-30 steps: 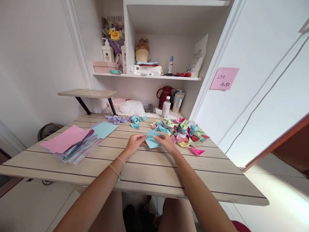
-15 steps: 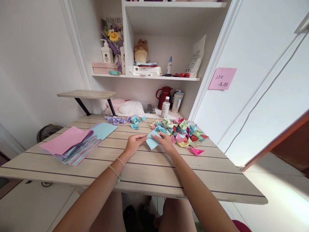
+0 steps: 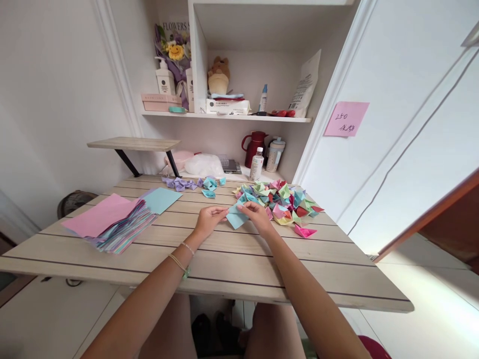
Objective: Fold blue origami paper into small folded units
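Observation:
A light blue paper square point(image 3: 235, 218) lies partly folded on the wooden table point(image 3: 232, 259), near its middle. My left hand point(image 3: 208, 220) pinches the paper's left side with fingers closed on it. On the right side, my right hand point(image 3: 257, 216) presses and grips the same paper. Just right of my hands sits a pile of folded paper pieces point(image 3: 283, 203) in pink, green, blue and red.
A fanned stack of coloured paper sheets point(image 3: 112, 222) lies at the table's left. Purple and blue folded pieces point(image 3: 192, 184) sit at the far edge. Behind stand a red kettle point(image 3: 255, 148), a bottle point(image 3: 256, 165) and shelves. A pink note point(image 3: 346, 118) sticks on the right wall.
The blue paper looks smaller and more folded between my fingers. Both hands stay in nearly the same spot; the view has shifted slightly.

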Demonstrator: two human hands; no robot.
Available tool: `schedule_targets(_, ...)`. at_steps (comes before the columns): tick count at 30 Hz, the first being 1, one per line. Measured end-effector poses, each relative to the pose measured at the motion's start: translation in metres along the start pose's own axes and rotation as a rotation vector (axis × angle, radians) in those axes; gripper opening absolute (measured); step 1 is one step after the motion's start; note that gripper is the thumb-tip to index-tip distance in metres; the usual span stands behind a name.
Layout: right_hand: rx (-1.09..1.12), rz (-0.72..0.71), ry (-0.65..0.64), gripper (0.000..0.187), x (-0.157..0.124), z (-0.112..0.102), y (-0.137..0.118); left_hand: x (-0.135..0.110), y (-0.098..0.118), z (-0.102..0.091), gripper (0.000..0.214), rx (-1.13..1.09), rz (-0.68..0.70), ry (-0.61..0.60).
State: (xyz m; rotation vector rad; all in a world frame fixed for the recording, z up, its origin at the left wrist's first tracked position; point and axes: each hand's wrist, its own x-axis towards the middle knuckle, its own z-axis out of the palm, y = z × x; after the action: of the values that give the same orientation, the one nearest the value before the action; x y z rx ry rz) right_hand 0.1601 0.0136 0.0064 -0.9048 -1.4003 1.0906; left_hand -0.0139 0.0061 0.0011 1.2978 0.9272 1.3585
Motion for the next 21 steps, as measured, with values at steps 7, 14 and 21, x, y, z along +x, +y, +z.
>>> schedule_targets(7, 0.017, -0.013, 0.089, 0.038, 0.0026, -0.0027, 0.0042, -0.0002, -0.0024, -0.0012, 0.042, -0.018, -0.031, -0.112)
schedule_targets(14, 0.102, -0.011, 0.035, 0.034, 0.0012, -0.0024, -0.0001, -0.0007, -0.0008, -0.0002, 0.037, -0.101, -0.064, -0.071)
schedule_targets(21, 0.098, -0.008, 0.063, 0.034, 0.0019, -0.0021, 0.0008, -0.0016, 0.0006, 0.0002, 0.033, -0.094, -0.100, -0.044)
